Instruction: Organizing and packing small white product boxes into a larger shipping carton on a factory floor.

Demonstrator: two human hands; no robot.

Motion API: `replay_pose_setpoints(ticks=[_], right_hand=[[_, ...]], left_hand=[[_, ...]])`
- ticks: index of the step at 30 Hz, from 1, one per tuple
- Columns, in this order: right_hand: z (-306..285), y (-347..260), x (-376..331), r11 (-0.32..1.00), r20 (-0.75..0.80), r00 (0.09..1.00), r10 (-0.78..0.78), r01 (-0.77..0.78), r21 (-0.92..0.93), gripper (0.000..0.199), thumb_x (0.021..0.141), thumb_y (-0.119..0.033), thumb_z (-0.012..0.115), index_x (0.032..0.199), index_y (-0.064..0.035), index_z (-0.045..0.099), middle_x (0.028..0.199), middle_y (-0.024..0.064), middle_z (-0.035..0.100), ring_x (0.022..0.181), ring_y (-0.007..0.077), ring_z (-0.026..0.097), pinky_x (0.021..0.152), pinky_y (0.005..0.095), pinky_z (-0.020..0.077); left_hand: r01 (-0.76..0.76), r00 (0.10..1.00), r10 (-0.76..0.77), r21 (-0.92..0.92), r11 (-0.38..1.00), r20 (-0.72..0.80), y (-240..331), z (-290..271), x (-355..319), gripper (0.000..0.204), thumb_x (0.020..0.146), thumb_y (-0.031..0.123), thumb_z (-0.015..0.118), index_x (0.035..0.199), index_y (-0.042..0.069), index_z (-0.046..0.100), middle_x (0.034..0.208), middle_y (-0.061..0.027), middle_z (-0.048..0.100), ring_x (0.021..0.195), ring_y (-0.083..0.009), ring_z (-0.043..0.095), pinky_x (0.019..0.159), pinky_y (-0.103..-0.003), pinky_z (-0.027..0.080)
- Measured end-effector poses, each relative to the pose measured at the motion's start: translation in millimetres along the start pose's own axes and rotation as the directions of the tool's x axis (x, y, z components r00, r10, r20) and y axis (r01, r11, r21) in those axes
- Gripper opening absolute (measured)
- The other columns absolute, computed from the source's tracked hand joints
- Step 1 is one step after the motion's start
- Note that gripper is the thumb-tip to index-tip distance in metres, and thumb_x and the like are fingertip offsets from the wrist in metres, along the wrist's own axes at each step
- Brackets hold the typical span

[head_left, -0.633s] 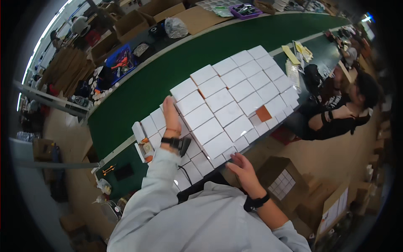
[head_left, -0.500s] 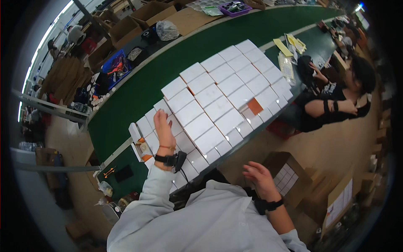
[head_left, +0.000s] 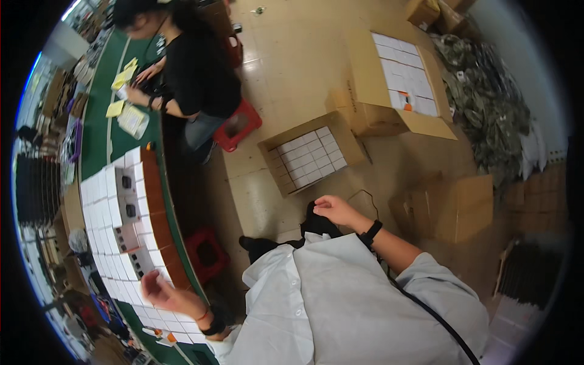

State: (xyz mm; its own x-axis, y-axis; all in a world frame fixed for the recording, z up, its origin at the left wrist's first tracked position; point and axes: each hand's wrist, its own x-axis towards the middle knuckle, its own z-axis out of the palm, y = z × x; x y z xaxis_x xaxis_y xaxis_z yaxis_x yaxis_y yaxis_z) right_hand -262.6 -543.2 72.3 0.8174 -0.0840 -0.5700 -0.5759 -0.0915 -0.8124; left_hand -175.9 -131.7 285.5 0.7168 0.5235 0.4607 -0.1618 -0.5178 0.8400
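Note:
My left hand (head_left: 167, 295) hovers over the near edge of a block of small white boxes (head_left: 106, 219) on the green table (head_left: 96, 131). Its fingers are loosely extended and hold nothing. Along that block, several boxes have openings or dark faces showing black parts (head_left: 131, 210). In front of my body is my right hand (head_left: 334, 210), beside my dark shoe. Its fingers bend loosely, with nothing visible in them. Beyond it on the floor stands an open carton (head_left: 277, 173), its inside lined with rows of white boxes (head_left: 310, 155).
A larger open carton (head_left: 365, 67) with white boxes stands farther right; another carton (head_left: 465, 210) is nearer. Red stools (head_left: 207, 255) stand beside the table. A co-worker (head_left: 198, 73) sits at its far end, hands on yellow papers (head_left: 125, 76). Grey-green bags (head_left: 486, 91) line the wall.
My body and view have turned right, away from the table. The boxes now lie to the left, the floor cartons ahead. My left hand has come off the middle of the boxes toward their near edge.

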Motion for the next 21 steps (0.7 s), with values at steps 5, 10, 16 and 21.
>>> replay_pose_setpoints(ticks=[5,10,16,21], right_hand=[[-111.0,-38.8,4.8,0.981,0.029,0.995,-0.098,0.092,0.169,0.032,0.094,-0.017,0.070,0.121,-0.0019,0.061,0.114,0.0066,0.067,0.104,0.0142,0.064,0.093,0.0300,0.0517],[-193.2,15.7,27.0,0.989,-0.592,0.796,-0.125,0.146,-0.012,0.032,0.094,-0.021,0.067,0.117,0.0000,0.063,0.107,0.0098,0.070,0.099,0.0186,0.066,0.087,0.0320,0.0524],[-160.8,228.5,-143.1,0.826,-0.210,0.862,0.462,-0.504,-0.253,0.041,0.104,-0.022,0.046,0.140,-0.0041,0.050,0.139,0.0144,0.057,0.124,0.0236,0.057,0.102,0.0347,0.0463],[-206.1,300.7,12.0,0.772,0.261,0.963,0.069,0.114,-0.625,0.036,0.102,-0.024,0.048,0.131,-0.0033,0.056,0.126,0.0137,0.061,0.110,0.0233,0.059,0.093,0.0359,0.0484]], left_hand=[[0.199,0.776,-0.216,0.096,0.975,0.592,-36.8,75.0,-56.2,0.034,0.095,0.002,0.059,0.129,0.002,0.051,0.122,-0.0096,0.058,0.110,-0.0183,0.056,0.097,-0.031,0.044],[0.427,0.302,-0.502,0.356,0.832,0.810,-193.3,90.0,-96.2,0.031,0.093,0.010,0.066,0.121,0.001,0.058,0.111,-0.0079,0.064,0.101,-0.0164,0.060,0.089,-0.030,0.050],[0.022,-0.116,-0.912,0.919,0.393,0.393,-307.8,13.5,-134.2,0.034,0.090,0.032,0.066,0.116,0.010,0.067,0.096,-0.0071,0.071,0.073,-0.0218,0.063,0.064,-0.039,0.051],[0.294,0.333,-0.768,0.714,0.636,0.547,-252.4,135.6,-122.0,0.046,0.083,0.039,0.070,0.109,0.001,0.071,0.101,-0.0183,0.072,0.096,-0.0286,0.069,0.086,-0.040,0.053]])
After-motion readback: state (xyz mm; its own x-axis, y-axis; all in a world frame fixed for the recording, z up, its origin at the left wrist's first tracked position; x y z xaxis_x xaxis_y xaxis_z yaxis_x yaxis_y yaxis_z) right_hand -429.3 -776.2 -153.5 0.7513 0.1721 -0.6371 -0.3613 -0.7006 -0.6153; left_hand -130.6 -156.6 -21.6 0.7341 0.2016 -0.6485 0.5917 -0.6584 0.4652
